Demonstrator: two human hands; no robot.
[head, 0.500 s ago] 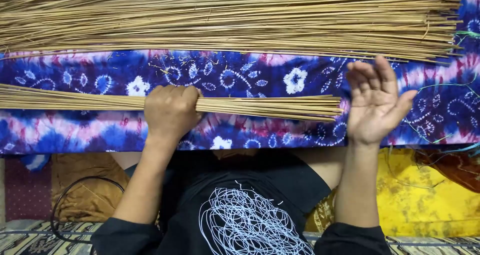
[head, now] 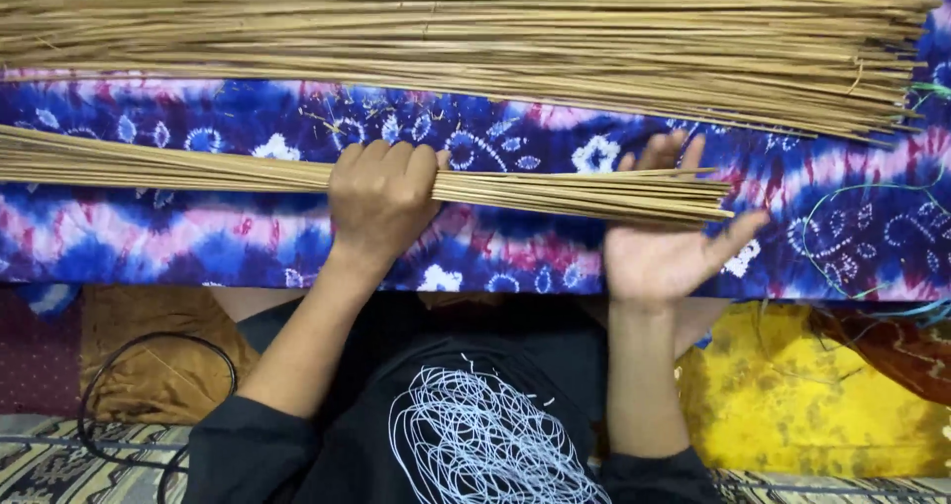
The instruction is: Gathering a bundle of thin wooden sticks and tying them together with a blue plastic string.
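Over blue tie-dye cloth (head: 198,237), our left hand (head: 381,202) still grips the stick bundle (head: 555,189) while our open-fingered right hand (head: 666,242) has moved under its ends.

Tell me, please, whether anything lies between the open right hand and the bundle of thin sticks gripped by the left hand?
Nothing visible does. The right hand lies open directly under the bundle of thin sticks, near its end, while the left hand grips it further along.

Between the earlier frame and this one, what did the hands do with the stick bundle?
The right hand dropped from an upright open palm to slip under the tip end of the thin stick bundle, its fingers now behind the sticks. The left hand stayed clamped around the bundle; the big pile and patterned cloth did not shift.
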